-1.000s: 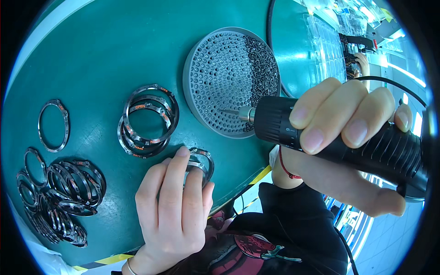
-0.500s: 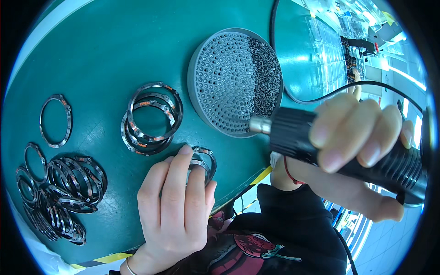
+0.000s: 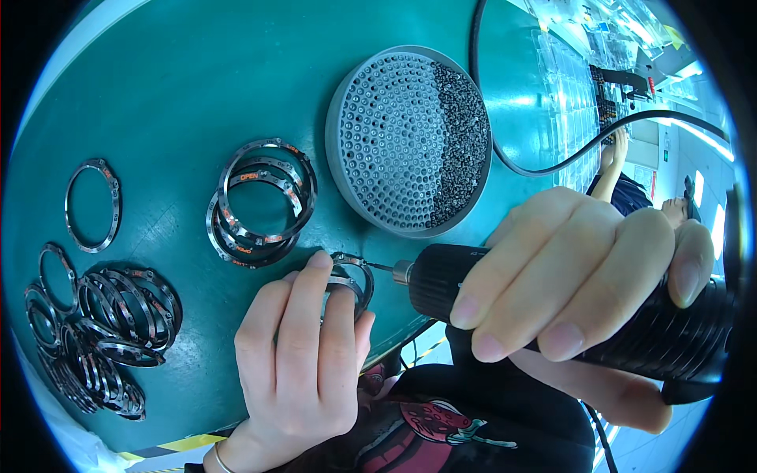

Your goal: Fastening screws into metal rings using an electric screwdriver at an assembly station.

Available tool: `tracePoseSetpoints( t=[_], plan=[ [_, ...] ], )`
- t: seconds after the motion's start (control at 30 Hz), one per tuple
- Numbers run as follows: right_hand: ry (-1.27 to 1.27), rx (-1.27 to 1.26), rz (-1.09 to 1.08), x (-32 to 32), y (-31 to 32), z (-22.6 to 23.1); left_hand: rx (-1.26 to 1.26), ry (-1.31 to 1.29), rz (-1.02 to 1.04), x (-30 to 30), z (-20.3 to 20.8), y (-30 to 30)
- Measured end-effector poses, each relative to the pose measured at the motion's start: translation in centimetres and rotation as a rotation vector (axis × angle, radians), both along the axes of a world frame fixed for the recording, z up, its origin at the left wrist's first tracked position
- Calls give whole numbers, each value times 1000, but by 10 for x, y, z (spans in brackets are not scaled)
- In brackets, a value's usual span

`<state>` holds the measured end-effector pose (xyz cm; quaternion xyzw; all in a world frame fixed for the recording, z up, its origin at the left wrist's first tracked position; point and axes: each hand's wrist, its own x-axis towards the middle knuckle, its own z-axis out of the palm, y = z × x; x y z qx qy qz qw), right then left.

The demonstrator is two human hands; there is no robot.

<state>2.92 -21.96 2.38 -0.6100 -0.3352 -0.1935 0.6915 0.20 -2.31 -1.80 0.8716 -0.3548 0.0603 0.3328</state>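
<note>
My left hand (image 3: 303,363) lies low on the green table, its fingers closed on a dark metal ring (image 3: 367,282); the fingers hide part of it. Another ring edge shows inside, and I cannot make out whether it is separate. In my right hand (image 3: 579,272) is a black electric screwdriver (image 3: 438,276), held level with its thin bit pointing left. The bit's tip meets the right upper edge of the ring, or comes very near it. Just beyond stands a round grey tray (image 3: 334,158) of small holes, with many tiny dark screws (image 3: 464,126) heaped along its right side.
Several rings with orange marks form a loose stack (image 3: 309,177) left of the tray. A lone ring (image 3: 117,209) and a larger ring pile (image 3: 172,307) lie farther left. A black cable (image 3: 544,169) loops behind the screwdriver. Another person's arm (image 3: 609,169) shows beyond clear plastic trays (image 3: 560,102).
My right hand has brought the screwdriver down and left, from beside the screw tray to the ring. My left hand stays on the ring.
</note>
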Motion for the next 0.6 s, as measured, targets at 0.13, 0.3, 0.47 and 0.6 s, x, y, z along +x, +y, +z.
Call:
tracePoseSetpoints(
  t=[0.13,0.3,0.47,0.6],
  plan=[
    [18,12,-70,-3,8,-1,6,2,5,0,-1,1],
    [23,20,-47,-1,13,-2,18,-27,2,0,0,1],
    [36,-28,-31,1,20,-1,9,-49,25,-2,1,-3],
    [170,1,-108,-7,9,7,117,-92,66,-4,-5,5]
  ],
)
